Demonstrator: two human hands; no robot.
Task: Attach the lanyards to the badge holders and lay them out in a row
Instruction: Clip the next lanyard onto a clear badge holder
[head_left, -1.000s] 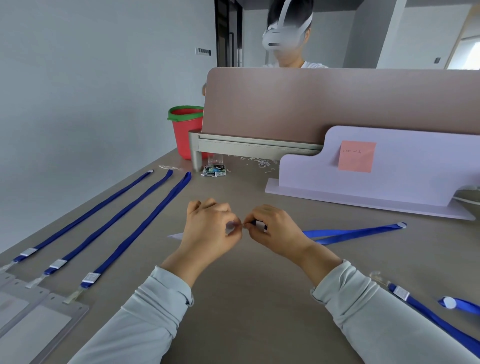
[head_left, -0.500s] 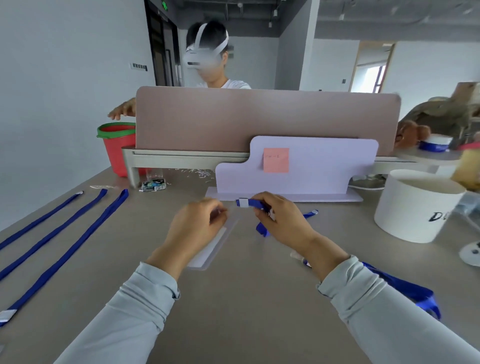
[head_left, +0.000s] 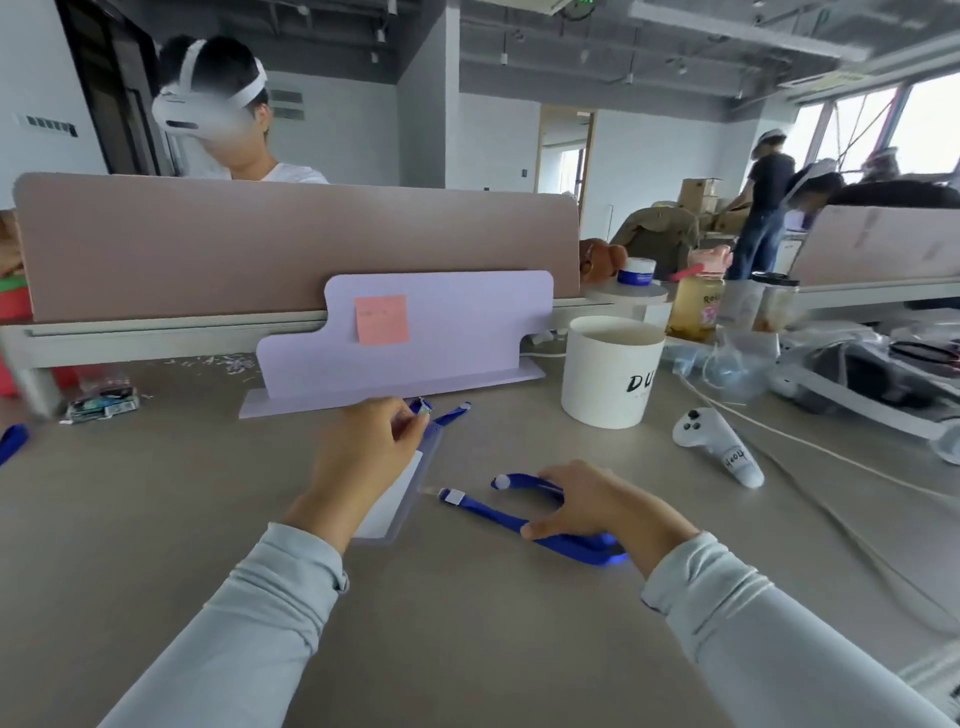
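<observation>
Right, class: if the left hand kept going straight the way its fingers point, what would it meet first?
Likely the base of the lilac stand: the left hand, pinching a lanyard clip, points straight at it, though depth is unclear.
</observation>
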